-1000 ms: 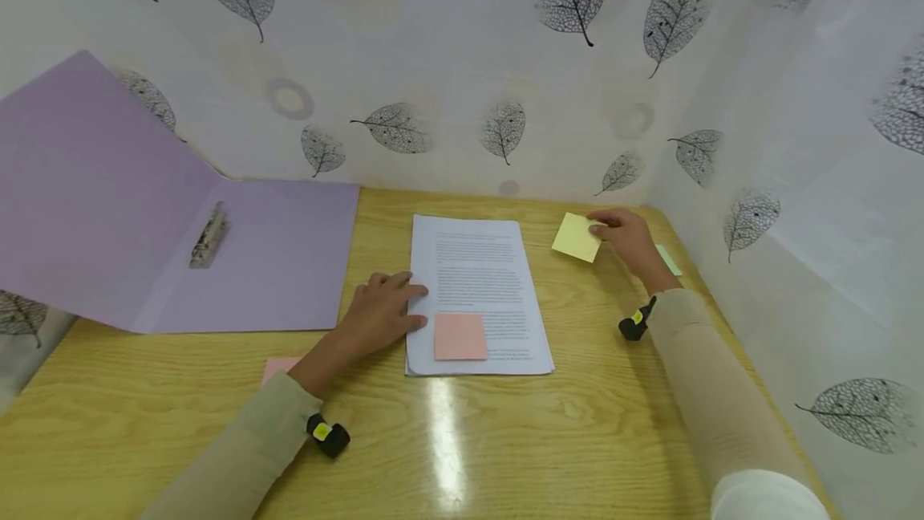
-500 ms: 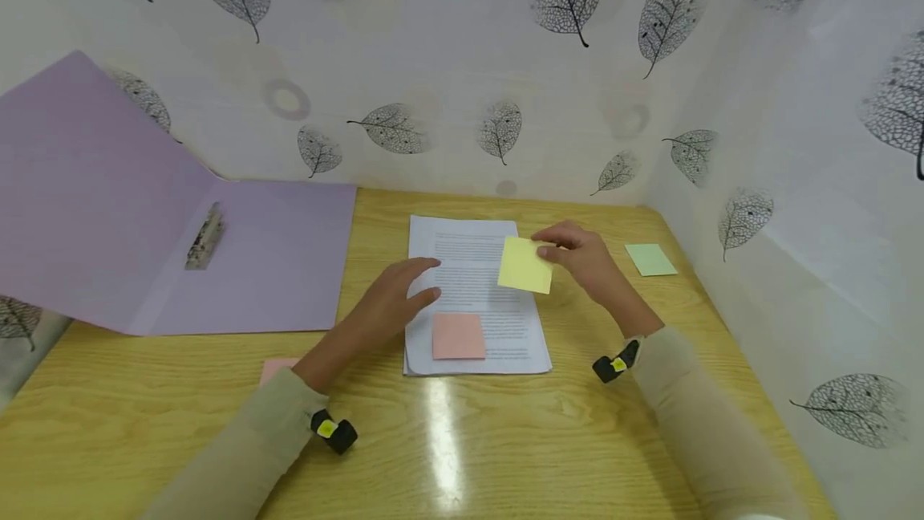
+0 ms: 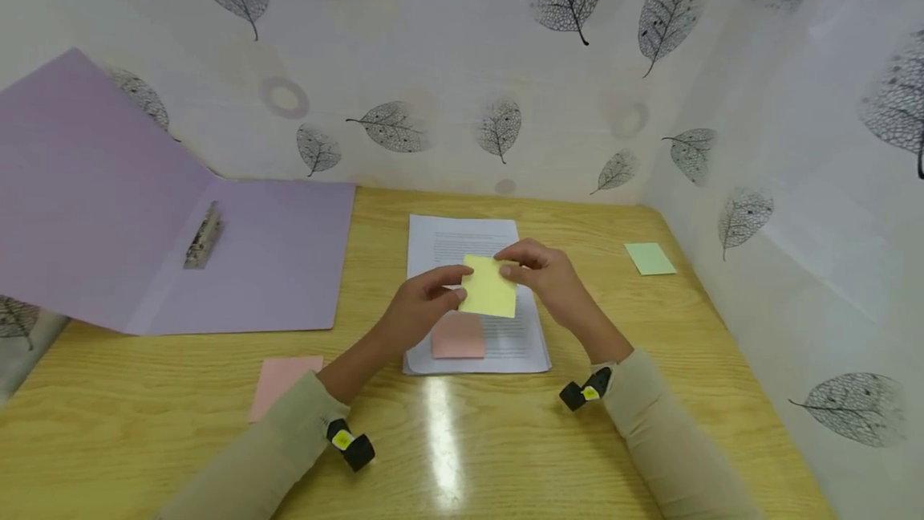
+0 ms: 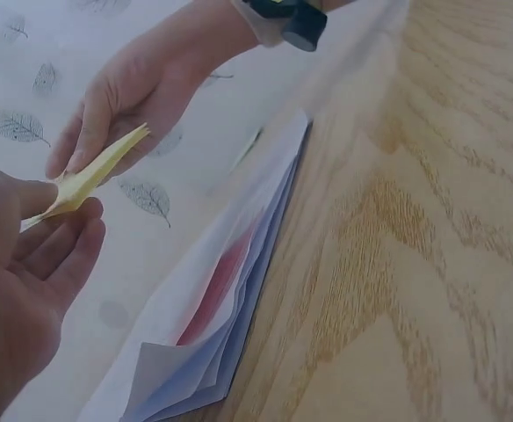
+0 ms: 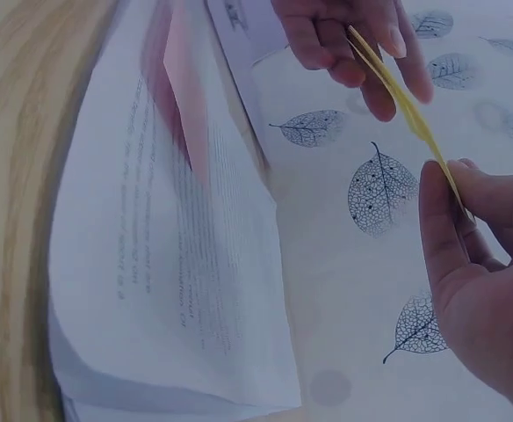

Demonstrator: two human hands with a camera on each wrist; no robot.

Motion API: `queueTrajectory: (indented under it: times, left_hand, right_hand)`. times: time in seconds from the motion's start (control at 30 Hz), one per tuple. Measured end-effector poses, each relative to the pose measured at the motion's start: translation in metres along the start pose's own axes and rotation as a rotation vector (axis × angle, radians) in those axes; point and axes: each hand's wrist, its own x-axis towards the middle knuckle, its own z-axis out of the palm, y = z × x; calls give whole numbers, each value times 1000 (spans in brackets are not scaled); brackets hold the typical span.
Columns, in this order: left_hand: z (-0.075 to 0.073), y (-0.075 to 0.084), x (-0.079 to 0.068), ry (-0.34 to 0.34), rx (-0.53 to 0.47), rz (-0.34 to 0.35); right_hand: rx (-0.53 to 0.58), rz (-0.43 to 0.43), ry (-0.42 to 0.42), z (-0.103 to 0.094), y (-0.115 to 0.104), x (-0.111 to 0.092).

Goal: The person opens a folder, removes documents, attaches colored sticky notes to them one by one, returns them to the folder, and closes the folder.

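Both hands hold a small yellow sticky-note pad (image 3: 489,289) above a stack of printed sheets (image 3: 514,347). My right hand (image 3: 554,283) pinches its upper right edge between thumb and fingers. At the left edge, my left hand (image 3: 413,313) has its thumb (image 4: 41,195) on one face and its fingers behind. Seen edge-on in the right wrist view, the yellow pad (image 5: 406,105) looks slightly fanned. A pink sticky note (image 3: 458,339) lies on the lower left of the top sheet, partly covered from the head camera by the yellow pad.
An opened purple folder (image 3: 285,255) with a metal clip (image 3: 204,237) lies at the left, its cover raised against the leaf-patterned wall covering. More pink sticky notes (image 3: 281,379) lie near the left sleeve. Green sticky notes (image 3: 650,258) rest at the right of the wooden table (image 3: 621,456).
My right hand has brought the yellow pad leftward from the table's right side to above the sheets. My left hand has lifted off the sheets and taken hold of the pad's left edge.
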Motion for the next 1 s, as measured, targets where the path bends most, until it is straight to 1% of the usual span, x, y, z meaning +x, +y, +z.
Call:
queueTrajectory:
  times: [0.1,0.17,0.23,0.27,0.37,0.43,0.5,0.6,0.7,0.8,0.9,1.0]
  left_hand:
    - [0,0,-1,-45,-4,-33]
    - [0,0,-1,-63,-5,-51]
    - [1,-1,-1,-67,-13,-62]
    - [1,-1,-1,-65,-20,-61]
    - [1,-3,1,-40,-37,-39]
    - [0,-5,2,-15,-40,-14]
    - [0,-6,3,9,-38,11]
    - [-1,-6,3,48,-23,40]
    - [-2,-5,3,76,-37,50]
    - [-3,-4,4,88,-59,51]
    - [-3,-4,5,90,-74,49]
    - [-4,-6,5,75,-98,53]
  right_hand:
    - [38,13,11,3,0,-1]
    - [42,15,15,5,0,-1]
    - [12,-4,26,7,-1,-2]
    - [-23,-17,35,8,-2,-2]
    - [-174,-75,60,10,-4,-4]
    - [-296,-147,73,11,-6,-6]
    - [-410,-233,68,14,-8,-9]
    - [-566,-382,45,19,-13,-13]
    - [-684,-472,8,24,-16,-15]
    - [-725,-486,-25,27,-18,-17]
    - [-693,-455,-46,27,-19,-18]
    - [-651,-411,-59,26,-17,-18]
